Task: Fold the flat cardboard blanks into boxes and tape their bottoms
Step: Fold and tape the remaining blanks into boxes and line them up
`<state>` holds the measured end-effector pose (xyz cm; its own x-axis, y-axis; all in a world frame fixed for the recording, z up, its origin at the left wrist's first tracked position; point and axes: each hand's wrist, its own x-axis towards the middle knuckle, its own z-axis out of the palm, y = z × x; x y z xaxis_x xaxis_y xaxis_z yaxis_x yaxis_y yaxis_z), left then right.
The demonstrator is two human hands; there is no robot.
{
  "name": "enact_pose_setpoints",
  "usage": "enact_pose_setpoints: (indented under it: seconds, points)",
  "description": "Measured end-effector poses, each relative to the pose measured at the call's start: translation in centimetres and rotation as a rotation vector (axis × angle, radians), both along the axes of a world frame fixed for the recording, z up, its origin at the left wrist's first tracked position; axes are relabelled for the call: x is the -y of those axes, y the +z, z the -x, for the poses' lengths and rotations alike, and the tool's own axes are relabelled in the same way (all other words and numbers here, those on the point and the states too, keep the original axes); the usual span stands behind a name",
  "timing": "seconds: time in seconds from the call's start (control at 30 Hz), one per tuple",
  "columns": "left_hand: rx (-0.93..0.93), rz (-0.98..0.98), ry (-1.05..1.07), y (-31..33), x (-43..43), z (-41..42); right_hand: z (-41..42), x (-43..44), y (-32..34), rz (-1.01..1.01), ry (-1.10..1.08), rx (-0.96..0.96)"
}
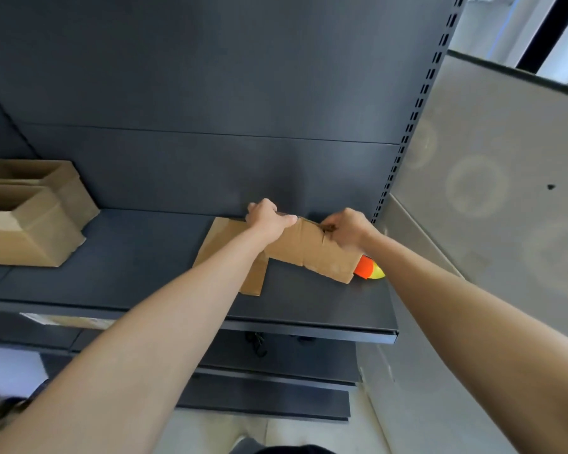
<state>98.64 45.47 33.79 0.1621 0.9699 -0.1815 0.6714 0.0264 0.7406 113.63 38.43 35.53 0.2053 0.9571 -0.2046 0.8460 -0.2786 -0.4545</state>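
A brown cardboard blank (pixel 309 253) stands partly raised on the dark shelf (pixel 145 257), with more flat cardboard (pixel 220 244) lying under it. My left hand (pixel 268 217) grips the blank's upper left edge, fingers curled over the top. My right hand (pixel 348 229) holds its upper right part, fingers curled into the cardboard. An orange and yellow tape dispenser (pixel 369 269) peeks out behind the blank's right end, mostly hidden. Two folded open boxes (pixel 30 221) stand at the shelf's left end.
The shelf's dark back panel (pixel 210 93) rises straight behind my hands. A perforated upright (pixel 407 132) and a grey side panel (pixel 489 191) close off the right. Lower shelves (pixel 276 371) sit below the front edge (pixel 309 329).
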Motion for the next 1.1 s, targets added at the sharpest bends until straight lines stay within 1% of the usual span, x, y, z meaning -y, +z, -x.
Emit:
enact_pose_setpoints:
  seconds: [0.13, 0.3, 0.4, 0.47, 0.5, 0.6, 0.67, 0.73, 0.83, 1.1]
  points:
    - [-0.032, -0.033, -0.021, -0.1, -0.5, -0.2, -1.2, 0.2, -0.5, 0.022, -0.059, -0.042]
    - [-0.044, -0.045, -0.134, 0.8, -1.0, -1.2, -3.4, 0.3, 0.0, 0.075, -0.142, -0.088]
    - [-0.054, -0.003, -0.174, -0.1, -1.4, -1.6, -3.8, 1.0, 0.8, 0.151, -0.205, -0.127]
    - [-0.019, 0.057, -0.163, -0.6, -1.6, -1.7, -4.1, 1.4, 0.8, 0.237, -0.267, -0.078]
    - [0.004, 0.091, -0.158, -0.8, -1.8, -1.8, -4.3, 1.6, 0.7, 0.281, -0.319, -0.083]
    - [0.063, 0.176, -0.129, -1.1, -1.8, -2.5, -4.7, 1.5, 0.1, 0.368, -0.483, -0.303]
    - [0.078, 0.204, -0.092, -1.3, -1.8, -2.9, -4.8, 1.2, -0.1, 0.341, -0.527, -0.388]
    - [0.053, 0.202, -0.049, -1.4, -1.8, -3.2, -4.8, 0.9, -0.1, 0.308, -0.535, -0.408]
    - [0.02, 0.214, -0.002, -1.7, -2.0, -3.1, -4.7, 0.4, -0.5, 0.356, -0.523, -0.423]
    - [0.141, 0.281, 0.087, -2.0, -2.7, -1.9, -3.7, -0.9, -0.8, 0.423, -0.499, -0.458]
